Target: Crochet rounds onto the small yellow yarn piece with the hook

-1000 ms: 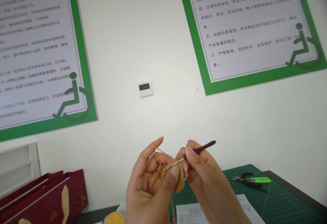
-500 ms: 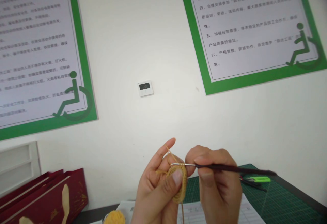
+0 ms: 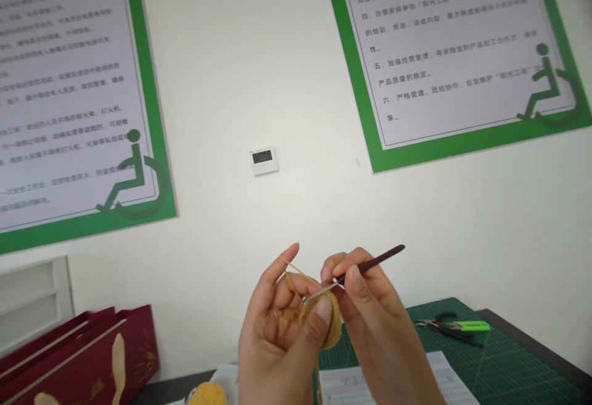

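Note:
My left hand pinches a small mustard-yellow crochet piece between thumb and fingers. Its index finger is raised, with yellow yarn running from the fingertip down to the work. In my right hand is a crochet hook with a dark handle and a silver shaft. The handle slants up to the right, while the metal tip lies at the upper edge of the crochet piece, close to my left thumb. A strand of yarn hangs below the piece.
A green cutting mat covers the table at right, bearing black-handled pliers and a bright green tool. Printed paper lies under my hands. A yellow yarn ball sits at lower left, near dark red gift bags.
The hook has swung from nearly level to slanting, its handle end now higher. My right hand has turned and moved left. The crochet piece has tilted, and my left hand has shifted slightly left.

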The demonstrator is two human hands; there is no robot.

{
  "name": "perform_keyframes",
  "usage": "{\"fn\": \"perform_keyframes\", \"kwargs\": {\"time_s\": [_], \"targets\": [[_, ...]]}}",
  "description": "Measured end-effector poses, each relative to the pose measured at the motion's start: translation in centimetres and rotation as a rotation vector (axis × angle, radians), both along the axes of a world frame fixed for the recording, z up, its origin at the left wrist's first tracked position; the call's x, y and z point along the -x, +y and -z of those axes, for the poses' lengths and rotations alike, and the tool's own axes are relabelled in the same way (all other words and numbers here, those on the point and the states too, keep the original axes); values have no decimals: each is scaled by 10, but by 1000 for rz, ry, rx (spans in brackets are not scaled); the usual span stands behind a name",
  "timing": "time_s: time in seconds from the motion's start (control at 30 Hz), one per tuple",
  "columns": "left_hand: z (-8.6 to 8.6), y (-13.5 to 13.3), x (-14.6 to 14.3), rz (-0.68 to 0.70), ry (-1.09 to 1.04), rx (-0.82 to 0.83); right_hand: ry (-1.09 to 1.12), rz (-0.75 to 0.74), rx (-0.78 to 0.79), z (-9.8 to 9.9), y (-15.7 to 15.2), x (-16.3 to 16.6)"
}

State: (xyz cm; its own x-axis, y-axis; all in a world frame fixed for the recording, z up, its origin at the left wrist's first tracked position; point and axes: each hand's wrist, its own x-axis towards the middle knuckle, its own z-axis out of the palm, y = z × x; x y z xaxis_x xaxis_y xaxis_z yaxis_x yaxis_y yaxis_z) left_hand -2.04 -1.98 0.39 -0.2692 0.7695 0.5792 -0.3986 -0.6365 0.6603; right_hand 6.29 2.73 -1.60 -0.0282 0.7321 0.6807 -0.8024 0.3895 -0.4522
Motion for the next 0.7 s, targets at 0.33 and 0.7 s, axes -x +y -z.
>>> {"fn": "perform_keyframes", "kwargs": {"time_s": [0.33,0.7], "targets": [[0,1,0,-84,15,-27,49,240,-133,9,9,-3],[1,3,1,-89,13,-25,-23,342,-271,6,14,-16]]}}
